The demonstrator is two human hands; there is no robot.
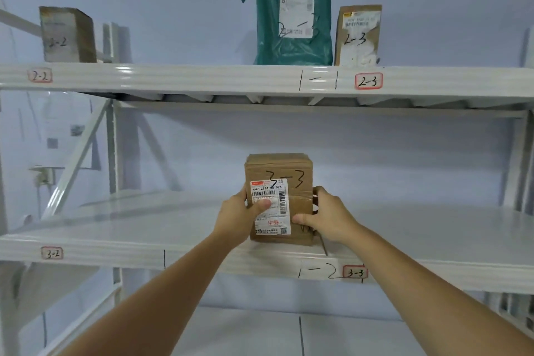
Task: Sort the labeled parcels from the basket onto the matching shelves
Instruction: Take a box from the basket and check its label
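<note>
A pale wall backs a white shelving rack (202, 78). On its upper shelf stand a green mailer bag (291, 46) and a small brown packet (358, 35) marked 2-3, with a box marked 2-2 (68, 35) near the left end. On the lower shelf (144, 228), close to the front edge above the 3-3 tag (354, 272), the cardboard box marked 3-3 (278, 196) stands upright. The left hand (239, 217) and right hand (326, 215) grip its sides, thumbs on its front. The fingers behind are hidden; the box's base seems to touch the shelf.

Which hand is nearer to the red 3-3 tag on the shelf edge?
Right. The right hand grips the box directly above the 3-3 tag; the left hand is farther left.
</note>
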